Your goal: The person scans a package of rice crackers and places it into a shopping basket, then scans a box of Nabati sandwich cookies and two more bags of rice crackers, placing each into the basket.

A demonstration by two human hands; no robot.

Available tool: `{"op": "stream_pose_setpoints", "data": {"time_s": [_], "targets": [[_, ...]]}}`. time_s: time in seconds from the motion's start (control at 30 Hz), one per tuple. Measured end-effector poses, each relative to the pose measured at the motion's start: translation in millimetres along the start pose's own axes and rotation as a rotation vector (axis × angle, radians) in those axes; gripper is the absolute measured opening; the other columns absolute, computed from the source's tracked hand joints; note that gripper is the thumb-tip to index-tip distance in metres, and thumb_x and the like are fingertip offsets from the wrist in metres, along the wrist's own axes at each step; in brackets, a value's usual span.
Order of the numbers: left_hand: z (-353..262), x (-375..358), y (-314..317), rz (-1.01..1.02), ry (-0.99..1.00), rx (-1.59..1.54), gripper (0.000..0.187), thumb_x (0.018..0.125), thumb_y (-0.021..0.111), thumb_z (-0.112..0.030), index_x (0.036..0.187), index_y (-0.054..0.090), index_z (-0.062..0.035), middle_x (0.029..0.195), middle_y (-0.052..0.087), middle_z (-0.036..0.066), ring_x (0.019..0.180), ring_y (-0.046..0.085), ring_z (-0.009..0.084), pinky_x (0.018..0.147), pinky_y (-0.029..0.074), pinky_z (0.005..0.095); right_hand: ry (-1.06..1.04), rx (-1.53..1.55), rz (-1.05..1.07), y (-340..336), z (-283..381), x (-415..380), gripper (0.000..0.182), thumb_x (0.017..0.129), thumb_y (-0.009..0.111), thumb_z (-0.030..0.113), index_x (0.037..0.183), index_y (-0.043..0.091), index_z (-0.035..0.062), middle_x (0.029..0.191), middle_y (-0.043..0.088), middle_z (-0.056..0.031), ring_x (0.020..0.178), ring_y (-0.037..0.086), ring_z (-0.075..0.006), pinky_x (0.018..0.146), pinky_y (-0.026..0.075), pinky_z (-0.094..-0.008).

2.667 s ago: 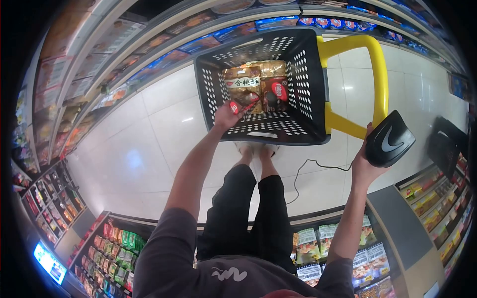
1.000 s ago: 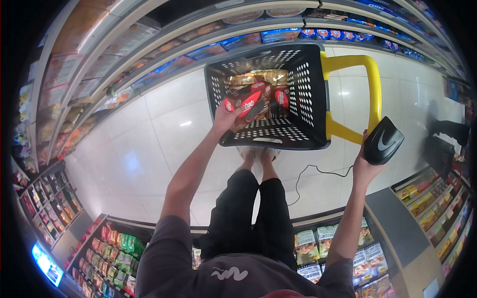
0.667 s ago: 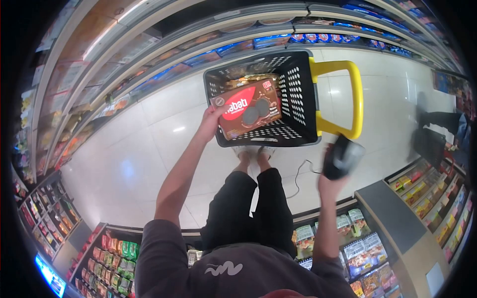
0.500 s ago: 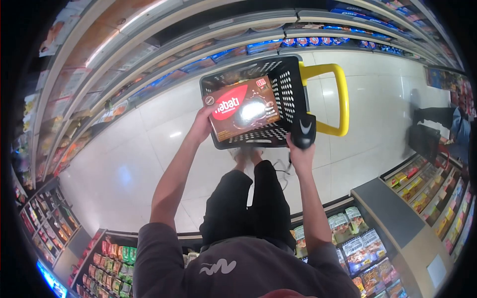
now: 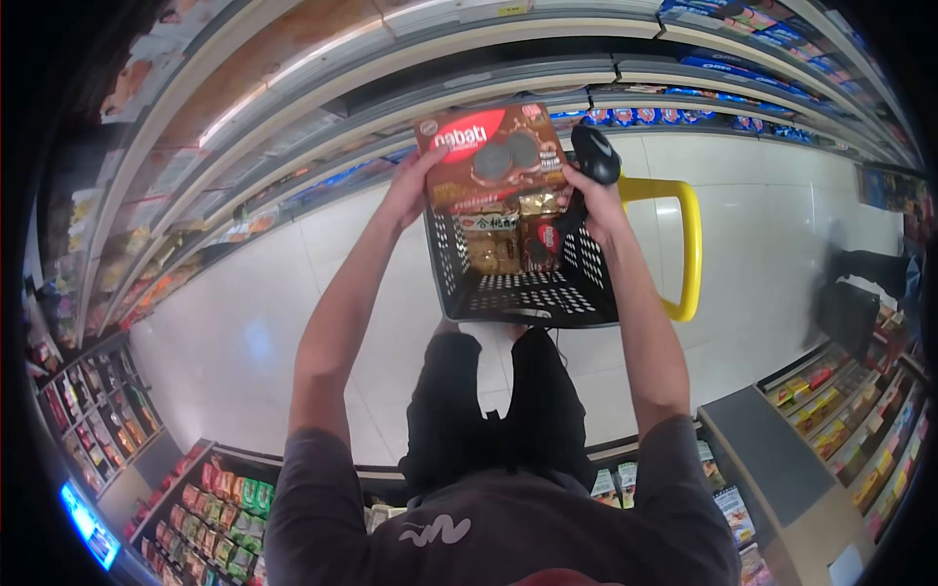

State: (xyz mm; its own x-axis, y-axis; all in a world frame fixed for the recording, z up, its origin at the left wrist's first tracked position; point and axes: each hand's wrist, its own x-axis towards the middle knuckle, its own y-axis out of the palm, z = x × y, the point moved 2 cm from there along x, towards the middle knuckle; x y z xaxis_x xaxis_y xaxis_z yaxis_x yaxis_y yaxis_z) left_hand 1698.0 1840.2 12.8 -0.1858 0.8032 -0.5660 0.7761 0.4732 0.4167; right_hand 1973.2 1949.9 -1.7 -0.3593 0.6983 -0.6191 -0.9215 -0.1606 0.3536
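Observation:
A brown and red Nabati box (image 5: 495, 148) is held up over the far part of a black basket (image 5: 532, 311) with a yellow handle (image 5: 692, 244). My left hand (image 5: 410, 183) grips the box's left edge, thumb on its front. At the right edge, my right hand (image 5: 593, 198) holds a black handheld scanner (image 5: 595, 154) and touches the box's side. Inside the basket lie a clear-wrapped pack of biscuits (image 5: 493, 249) and a smaller brown Nabati pack (image 5: 541, 242).
Shelves of packaged goods (image 5: 645, 115) curve across the far side. Nearer racks hold snack packs (image 5: 220, 518) at lower left and goods (image 5: 831, 400) at right. A person in dark clothes (image 5: 865, 283) is at the right edge. Pale tiled floor (image 5: 254, 322) surrounds the basket.
The box has risen and moved away from me, tilting to show its lower side and the packs in the basket. Both hands and the scanner have moved forward.

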Motion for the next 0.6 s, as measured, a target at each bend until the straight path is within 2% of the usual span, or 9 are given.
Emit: {"op": "stream_pose_setpoints", "data": {"time_s": [0.03,0.13,0.23,0.37,0.43,0.47,0.5,0.53,0.6], "targets": [[-7.6,14.5,-3.9,-0.016,0.046,0.025,0.046,0.090,0.069,-0.029,0.124,0.053,-0.0026,0.122,0.061,0.010,0.110,0.060,0.0179,0.096,0.048,0.0338,-0.017,-0.002,0.016,4.0,7.0,16.0,0.019,0.085,0.071,0.009,0.100,0.061,0.0015,0.081,0.061,-0.0046,0.061,0.056,-0.0123,0.053,0.051,-0.0268],[-35.1,52.7,-14.0,0.109,0.134,0.064,0.037,0.094,0.064,-0.029,0.121,0.055,-0.0051,0.120,0.062,0.007,0.111,0.058,0.0148,0.098,0.043,0.0337,-0.088,-0.114,0.077,22.2,35.1,50.1,0.025,0.087,0.070,0.012,0.107,0.060,0.0008,0.091,0.064,-0.0055,0.072,0.060,-0.0131,0.063,0.053,-0.0271],[-54.4,82.3,-21.9,0.071,0.198,0.071,0.040,0.094,0.063,-0.029,0.124,0.054,-0.0044,0.122,0.061,0.009,0.113,0.057,0.0171,0.099,0.043,0.0343,-0.041,-0.113,0.077,37.1,43.0,85.9,0.029,0.085,0.073,0.014,0.107,0.061,0.0000,0.091,0.062,-0.0055,0.077,0.060,-0.0132,0.066,0.055,-0.0276],[-71.7,120.5,-35.1,0.051,0.200,0.068,0.041,0.094,0.062,-0.027,0.126,0.053,-0.0025,0.125,0.059,0.011,0.116,0.056,0.0199,0.100,0.043,0.0355,-0.057,-0.108,0.066,52.4,48.6,117.3,0.032,0.084,0.076,0.017,0.106,0.060,0.0004,0.092,0.061,-0.0066,0.076,0.060,-0.0147,0.066,0.055,-0.0277],[-76.5,141.1,-43.5,0.028,0.122,0.063,0.043,0.094,0.062,-0.027,0.128,0.052,-0.0011,0.127,0.058,0.012,0.119,0.055,0.0213,0.103,0.042,0.0363,-0.086,-0.083,0.073,57.6,53.2,132.2,0.028,0.082,0.076,0.014,0.101,0.063,-0.0010,0.087,0.058,-0.0054,0.074,0.058,-0.0137,0.060,0.057,-0.0287],[-77.2,150.7,-46.9,0.003,0.139,0.030,0.033,0.099,0.056,-0.025,0.123,0.055,-0.0028,0.122,0.060,0.011,0.115,0.056,0.0203,0.102,0.043,0.0348,-0.089,-0.094,0.083,59.0,55.3,140.8,0.027,0.082,0.076,0.014,0.101,0.063,-0.0003,0.087,0.058,-0.0051,0.073,0.058,-0.0134,0.060,0.057,-0.0289],[-78.1,159.8,-49.9,0.008,0.135,0.033,0.033,0.099,0.056,-0.025,0.123,0.055,-0.0028,0.122,0.060,0.011,0.115,0.056,0.0203,0.102,0.043,0.0348,-0.093,-0.104,0.093,59.3,57.4,149.1,0.027,0.082,0.076,0.014,0.101,0.062,0.0003,0.086,0.057,-0.0047,0.072,0.057,-0.0132,0.060,0.057,-0.0291],[-83.1,165.1,-49.7,0.021,0.189,0.018,0.031,0.099,0.054,-0.023,0.122,0.055,-0.0032,0.122,0.060,0.012,0.116,0.055,0.0205,0.103,0.043,0.0349,-0.184,-0.101,0.110,62.8,58.1,158.4,0.026,0.083,0.075,0.013,0.101,0.062,0.0013,0.085,0.058,-0.0043,0.073,0.058,-0.0131,0.061,0.057,-0.0289],[-85.4,191.5,-69.0,-0.002,0.284,-0.062,0.026,0.101,0.050,-0.019,0.123,0.055,-0.0053,0.124,0.058,0.013,0.120,0.053,0.0207,0.107,0.042,0.0349,-0.164,-0.094,0.141,68.4,63.2,174.4,0.025,0.083,0.074,0.012,0.103,0.062,0.0004,0.087,0.060,-0.0047,0.083,0.061,-0.0151,0.062,0.058,-0.0285]]}}
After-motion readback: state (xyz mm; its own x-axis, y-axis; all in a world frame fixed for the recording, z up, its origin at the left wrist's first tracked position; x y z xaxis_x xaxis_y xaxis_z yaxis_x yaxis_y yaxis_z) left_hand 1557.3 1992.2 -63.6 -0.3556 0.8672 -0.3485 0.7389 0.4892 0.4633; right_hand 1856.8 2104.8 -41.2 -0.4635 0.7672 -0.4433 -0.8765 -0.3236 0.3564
